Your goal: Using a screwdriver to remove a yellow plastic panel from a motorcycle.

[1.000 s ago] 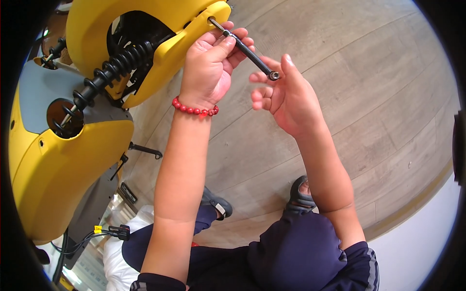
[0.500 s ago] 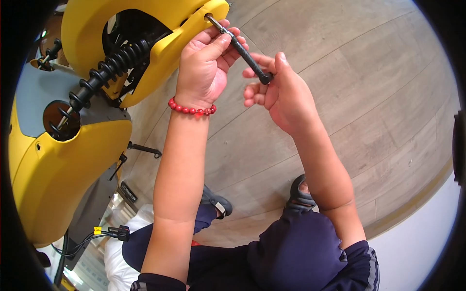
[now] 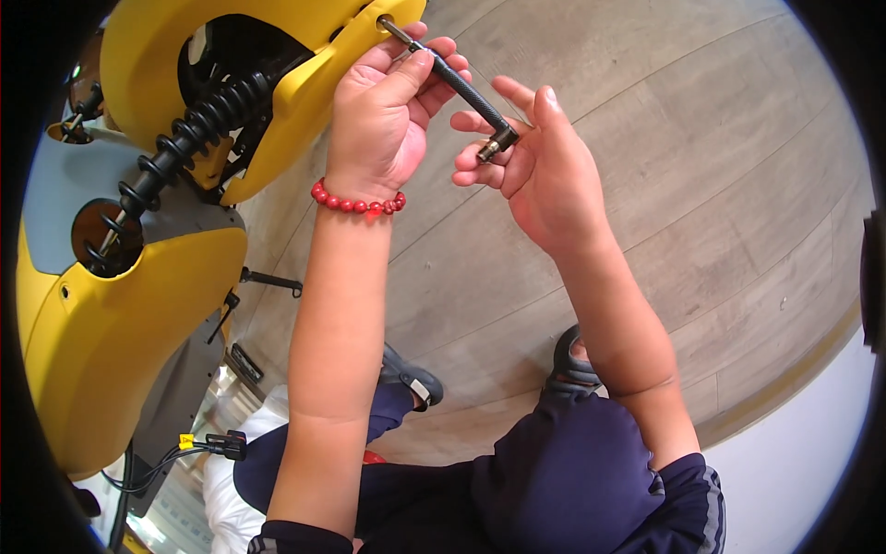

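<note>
in the head view, the only one, two bare hands meet around one tool. the left grip (image 3: 378,120) is clamped on that tool, a black driver (image 3: 466,90), with thumb and fingers closed about the place where its one metal shaft joins the knurled handle. the driver slants between the hands, its shaft reaching one hole (image 3: 384,21) in the upper yellow shell (image 3: 309,120), where the tip is out of sight. the right grip (image 3: 558,180) has its thumb and fingers apart around the driver's one bent end; whether they touch it i cannot tell. one red bead bracelet (image 3: 360,204) circles the left wrist. to the left are two yellow shells in all, the second being the lower yellow shell (image 3: 138,332), with one grey panel (image 3: 60,203) beside it. two black coil springs show: one large spring (image 3: 189,138) across the middle and one smaller spring (image 3: 88,106) near the left edge. below hangs one black connector (image 3: 226,445) with one yellow tag (image 3: 186,441) on its wires. two dark shoes stand on the wooden floor (image 3: 701,185).
</note>
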The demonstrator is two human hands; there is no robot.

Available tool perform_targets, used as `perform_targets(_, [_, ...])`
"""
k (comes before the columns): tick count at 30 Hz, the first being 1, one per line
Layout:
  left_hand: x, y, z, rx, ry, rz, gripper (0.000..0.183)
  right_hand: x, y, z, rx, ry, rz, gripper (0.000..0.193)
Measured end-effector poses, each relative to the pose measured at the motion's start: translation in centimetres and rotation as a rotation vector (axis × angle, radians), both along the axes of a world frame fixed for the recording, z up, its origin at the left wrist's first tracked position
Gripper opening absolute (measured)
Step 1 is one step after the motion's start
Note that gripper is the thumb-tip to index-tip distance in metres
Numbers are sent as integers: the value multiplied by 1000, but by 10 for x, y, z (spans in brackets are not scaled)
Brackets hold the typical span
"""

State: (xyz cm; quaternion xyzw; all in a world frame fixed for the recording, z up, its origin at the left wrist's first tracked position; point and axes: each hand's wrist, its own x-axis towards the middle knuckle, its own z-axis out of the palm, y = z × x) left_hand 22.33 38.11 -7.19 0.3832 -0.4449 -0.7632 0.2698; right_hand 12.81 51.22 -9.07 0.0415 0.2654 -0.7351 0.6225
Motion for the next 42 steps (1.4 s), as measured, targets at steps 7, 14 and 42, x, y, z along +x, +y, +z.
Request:
perform_targets(7, [-3,1,-3,82,84,-22,28,-6,-3,-2,205,575,242,31])
perform_targets(14, [-5,2,0,-7,11,2,23,5,-4,-1,112,441,-170,48])
perform_targets(42, [-3,8,1,-34,-90,64,18,6,-10,3,268,790,11,23])
